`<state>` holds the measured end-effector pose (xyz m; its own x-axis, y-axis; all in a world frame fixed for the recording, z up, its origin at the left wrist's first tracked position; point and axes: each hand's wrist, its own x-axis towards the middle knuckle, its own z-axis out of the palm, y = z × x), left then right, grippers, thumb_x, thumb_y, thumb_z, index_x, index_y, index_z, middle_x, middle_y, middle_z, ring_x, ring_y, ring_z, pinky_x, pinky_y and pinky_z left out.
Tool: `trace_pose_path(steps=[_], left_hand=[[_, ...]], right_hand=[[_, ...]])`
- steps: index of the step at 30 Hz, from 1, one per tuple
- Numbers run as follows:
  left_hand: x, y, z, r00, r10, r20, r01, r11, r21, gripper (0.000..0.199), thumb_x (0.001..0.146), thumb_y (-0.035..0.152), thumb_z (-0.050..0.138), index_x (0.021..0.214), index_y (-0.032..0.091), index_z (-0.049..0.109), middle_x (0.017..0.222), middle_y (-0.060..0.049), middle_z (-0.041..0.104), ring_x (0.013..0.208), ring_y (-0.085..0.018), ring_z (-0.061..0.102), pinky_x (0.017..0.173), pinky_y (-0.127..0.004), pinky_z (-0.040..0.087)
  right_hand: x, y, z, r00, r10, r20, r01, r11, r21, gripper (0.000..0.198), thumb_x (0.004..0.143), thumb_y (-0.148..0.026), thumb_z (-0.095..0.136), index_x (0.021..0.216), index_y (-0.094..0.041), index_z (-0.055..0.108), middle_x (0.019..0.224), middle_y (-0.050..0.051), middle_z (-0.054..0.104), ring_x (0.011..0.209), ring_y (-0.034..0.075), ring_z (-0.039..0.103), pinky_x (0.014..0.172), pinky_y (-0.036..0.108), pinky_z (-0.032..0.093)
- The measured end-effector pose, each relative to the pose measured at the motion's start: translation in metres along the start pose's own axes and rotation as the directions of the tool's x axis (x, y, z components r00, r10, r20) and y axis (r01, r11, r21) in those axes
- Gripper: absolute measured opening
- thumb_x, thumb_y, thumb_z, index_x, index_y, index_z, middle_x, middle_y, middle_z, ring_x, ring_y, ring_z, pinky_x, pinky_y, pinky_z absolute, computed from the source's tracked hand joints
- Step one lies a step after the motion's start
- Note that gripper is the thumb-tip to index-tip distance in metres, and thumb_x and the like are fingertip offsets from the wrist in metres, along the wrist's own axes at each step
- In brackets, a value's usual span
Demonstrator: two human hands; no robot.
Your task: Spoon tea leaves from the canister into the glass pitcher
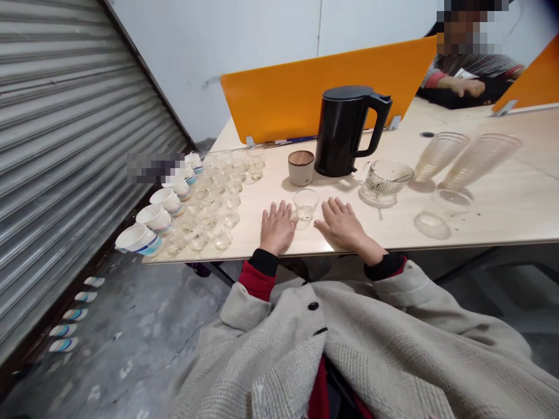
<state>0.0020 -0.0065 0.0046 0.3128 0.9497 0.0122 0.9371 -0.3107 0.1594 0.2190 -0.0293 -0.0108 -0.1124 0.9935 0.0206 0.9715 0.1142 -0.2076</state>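
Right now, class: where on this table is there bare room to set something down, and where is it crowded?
Bare: the table stretch right of the right hand, before the glass pitcher and small lid. Crowded: the small glasses and paper cups, left of the left hand.

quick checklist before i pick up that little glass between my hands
1. Small glass upright on the table: ok.
2. Left hand free, flat on the table beside the glass: ok.
3. Right hand free, flat on the other side: ok.
4. Space around the glass: ok; the lidded cup and black kettle stand behind it, apart.
5. Glass empty or holding liquid: cannot tell.
6. Rows of small glasses at the left out of the way: ok.
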Motion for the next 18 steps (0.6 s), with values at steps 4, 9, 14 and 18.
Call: trace_pose_path(steps=[4,9,14,18], left_hand=[[0.0,-0.0004,0.0004,1.0,0.0,-0.004,0.0,1.0,0.004,0.063,0.113,0.046,0.027,0.17,0.022,0.038,0.183,-0.004,0.027,0.171,-0.035,0.019,0.138,-0.059,0.019],[0.0008,-0.0014,0.0019,1.0,-0.002,0.0,0.002,1.0,0.012,0.063,0.113,0.046,0.027,0.171,0.022,0.036,0.183,-0.005,0.026,0.171,-0.034,0.019,0.138,-0.059,0.019],[0.0018,-0.0011,0.0016,1.0,-0.006,0.001,0.006,1.0,0.013,0.063,0.113,0.047,0.028,0.171,0.024,0.036,0.183,-0.004,0.026,0.171,-0.034,0.019,0.138,-0.059,0.019],[-0.0002,0.0001,0.0006,1.0,-0.002,-0.023,0.002,1.0,0.009,0.062,0.113,0.045,0.03,0.169,0.022,0.04,0.182,-0.005,0.03,0.17,-0.035,0.022,0.138,-0.059,0.021]], right_hand=[[0.0003,0.0004,0.0022,1.0,0.004,-0.005,-0.004,1.0,-0.002,0.089,0.107,-0.063,0.031,0.168,0.002,0.034,0.178,0.029,0.023,0.169,0.041,0.019,0.136,0.062,0.017],[-0.0004,-0.0013,0.0041,0.999,0.005,-0.032,-0.004,0.999,0.04,0.089,0.106,-0.065,0.032,0.168,-0.001,0.036,0.177,0.028,0.026,0.169,0.04,0.02,0.136,0.061,0.017],[-0.0036,-0.0026,0.0043,0.999,-0.001,-0.054,0.003,1.0,0.029,0.086,0.106,-0.059,0.039,0.165,0.003,0.04,0.176,0.031,0.027,0.168,0.045,0.02,0.135,0.065,0.017],[-0.0016,0.0015,0.0061,0.993,-0.032,-0.116,0.045,0.993,0.111,0.085,0.103,-0.057,0.048,0.165,0.002,0.039,0.175,0.03,0.032,0.167,0.044,0.024,0.135,0.061,0.022]])
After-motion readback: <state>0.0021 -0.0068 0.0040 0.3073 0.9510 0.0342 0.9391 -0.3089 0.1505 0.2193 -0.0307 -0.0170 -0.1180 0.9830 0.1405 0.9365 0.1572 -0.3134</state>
